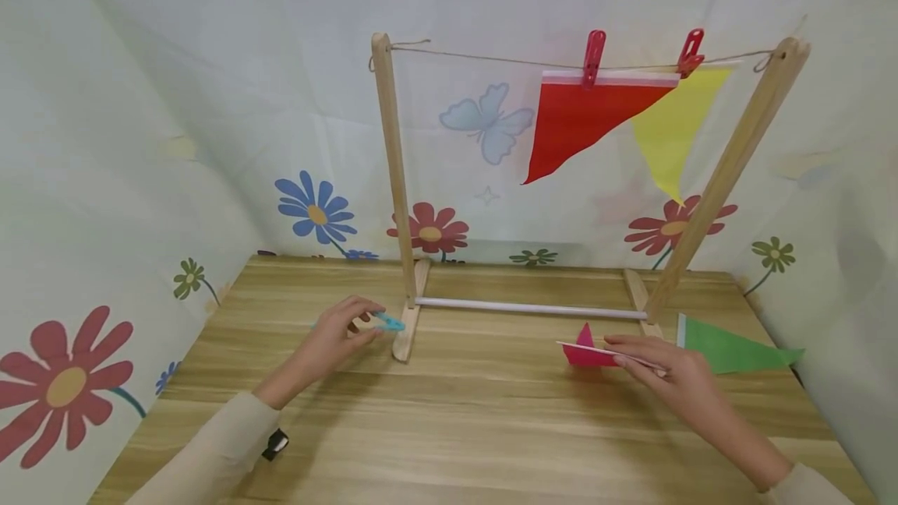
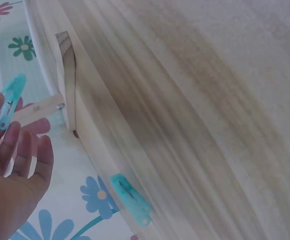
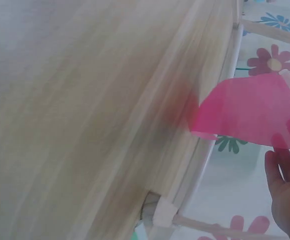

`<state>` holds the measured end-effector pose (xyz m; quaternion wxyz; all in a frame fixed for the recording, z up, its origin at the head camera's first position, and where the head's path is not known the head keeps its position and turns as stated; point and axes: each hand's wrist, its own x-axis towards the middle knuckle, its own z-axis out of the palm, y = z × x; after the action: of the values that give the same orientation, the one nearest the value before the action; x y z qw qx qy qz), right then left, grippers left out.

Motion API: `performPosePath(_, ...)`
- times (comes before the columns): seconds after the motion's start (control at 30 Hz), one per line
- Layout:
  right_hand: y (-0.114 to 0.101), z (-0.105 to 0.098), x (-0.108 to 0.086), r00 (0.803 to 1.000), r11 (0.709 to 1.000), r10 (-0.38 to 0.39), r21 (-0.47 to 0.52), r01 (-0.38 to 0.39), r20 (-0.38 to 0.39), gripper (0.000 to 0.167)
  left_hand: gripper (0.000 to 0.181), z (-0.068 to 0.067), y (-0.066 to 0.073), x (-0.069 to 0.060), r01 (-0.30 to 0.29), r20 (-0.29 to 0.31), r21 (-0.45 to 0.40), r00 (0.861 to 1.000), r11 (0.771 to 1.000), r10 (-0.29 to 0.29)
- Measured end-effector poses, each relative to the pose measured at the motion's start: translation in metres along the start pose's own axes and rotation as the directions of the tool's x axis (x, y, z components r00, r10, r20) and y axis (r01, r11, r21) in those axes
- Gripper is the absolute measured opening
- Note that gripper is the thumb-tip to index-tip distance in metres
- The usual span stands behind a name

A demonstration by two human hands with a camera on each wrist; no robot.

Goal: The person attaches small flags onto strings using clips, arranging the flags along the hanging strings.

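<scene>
My left hand (image 1: 331, 340) pinches a turquoise clothespin (image 1: 390, 322) between thumb and fingers, above the left foot of a wooden frame. In the left wrist view a second turquoise clothespin (image 2: 131, 200) lies on the table. At the right, my right hand (image 1: 677, 369) holds a pink pennant (image 1: 585, 354) by its white-edged side, raised over the table; its tip bends upward. Red clothespins (image 1: 594, 58) fix a red pennant (image 1: 585, 119) and a yellow pennant (image 1: 677, 127) to a string (image 1: 484, 58), which runs between the frame's posts.
A green pennant (image 1: 737, 345) lies on the table beyond my right hand. The wooden frame (image 1: 396, 170) has a white crossbar (image 1: 533, 308) low between its feet. A small black object (image 1: 276, 444) shows beside my left sleeve. Flower-printed cloth surrounds the table (image 1: 449, 435).
</scene>
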<state>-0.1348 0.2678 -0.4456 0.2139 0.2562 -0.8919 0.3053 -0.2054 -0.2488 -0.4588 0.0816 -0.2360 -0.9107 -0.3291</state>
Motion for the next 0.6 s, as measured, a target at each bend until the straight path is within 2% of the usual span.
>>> performPosePath(0.23,-0.003,0.005,0.012,0.996,0.995,-0.085,0.051,0.083,0.031,0.036,0.031,-0.010,0.004,0.003,0.016,0.004,0.033,1.000,0.999,-0.016)
performPosePath(0.33,-0.004,0.006,0.017,0.995,0.995,-0.083,0.050,0.080,0.059,0.035,0.032,-0.013,0.007,0.004,0.028,0.008,0.030,1.000,0.999,-0.029)
performPosePath(0.47,-0.007,0.008,0.025,0.994,0.997,-0.069,0.028,0.066,0.088,0.030,0.032,-0.017,0.009,0.005,0.013,-0.006,0.038,1.000,0.999,-0.013)
performPosePath(0.6,-0.009,0.009,0.035,0.992,0.994,-0.106,0.020,0.104,0.074,0.029,0.033,-0.024,0.013,0.008,-0.024,-0.028,0.050,0.999,0.998,0.025)
